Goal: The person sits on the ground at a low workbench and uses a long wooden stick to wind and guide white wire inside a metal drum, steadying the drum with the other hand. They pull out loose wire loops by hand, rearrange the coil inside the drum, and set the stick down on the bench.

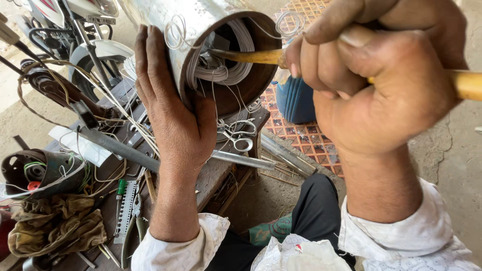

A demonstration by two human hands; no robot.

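Observation:
My left hand (173, 108) lies flat against the side of a shiny metal cylinder (191, 30), fingers together and pointing up, steadying it near its open end. Inside the open end sit coils of pale wire (228, 65), with loose strands hanging out. My right hand (381, 85) is closed around a yellow wooden stick (469, 83). The stick's tip (241, 56) reaches into the cylinder mouth against the coils.
A wooden bench (221, 173) holds a metal rod (125, 150), scissors (241, 140), loose wires and pliers (133, 221). A rag (55, 226) and a round motor part (35, 170) lie left. A motorcycle (85, 30) stands behind. A blue container (296, 100) rests on a patterned mat.

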